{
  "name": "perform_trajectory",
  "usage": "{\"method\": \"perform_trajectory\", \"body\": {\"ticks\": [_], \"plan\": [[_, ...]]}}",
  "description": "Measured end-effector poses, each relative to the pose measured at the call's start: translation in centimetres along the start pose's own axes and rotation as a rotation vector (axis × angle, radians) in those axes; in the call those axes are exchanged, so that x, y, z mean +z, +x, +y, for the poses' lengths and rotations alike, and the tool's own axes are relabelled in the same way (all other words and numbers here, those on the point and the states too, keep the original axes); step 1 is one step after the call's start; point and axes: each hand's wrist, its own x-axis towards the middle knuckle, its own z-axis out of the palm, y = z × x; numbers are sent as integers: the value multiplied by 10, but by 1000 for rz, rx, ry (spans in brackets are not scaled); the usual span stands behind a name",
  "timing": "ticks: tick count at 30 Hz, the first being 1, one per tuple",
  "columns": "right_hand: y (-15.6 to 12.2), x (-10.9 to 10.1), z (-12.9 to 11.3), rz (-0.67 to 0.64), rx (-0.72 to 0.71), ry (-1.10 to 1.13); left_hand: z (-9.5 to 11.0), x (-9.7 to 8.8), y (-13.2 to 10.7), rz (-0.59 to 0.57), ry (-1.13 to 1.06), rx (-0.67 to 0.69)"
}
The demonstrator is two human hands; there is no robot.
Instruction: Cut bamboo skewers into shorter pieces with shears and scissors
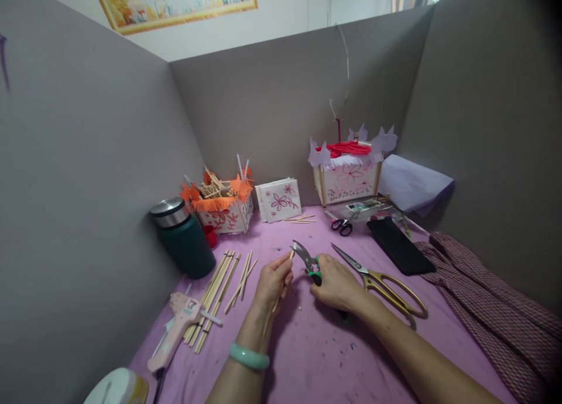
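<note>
Near the middle of the table, my left hand is closed around a thin wooden stick, whose tip sticks up past my fingers. My right hand grips pruning shears with green and black handles. The curved metal blades reach left to the stick's upper end; whether they touch it I cannot tell. Left of my hand lie several loose short sticks and longer bundled sticks. Large gold-handled scissors rest to the right of my right hand.
A pink glue gun lies at left, behind it a dark green flask. Along the back stand an orange-fringed box of sticks, drawn cards and a lilac-trimmed box. Small scissors, a black phone and patterned cloth are at right.
</note>
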Motion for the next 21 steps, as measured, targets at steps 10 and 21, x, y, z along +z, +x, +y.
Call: {"method": "perform_trajectory", "body": {"ticks": [10, 21], "plan": [[7, 4, 7, -9, -16, -45, 1, -1, 0, 8, 43, 42], [12, 9, 4, -25, 70, -115, 0, -9, 3, 15, -25, -47]]}}
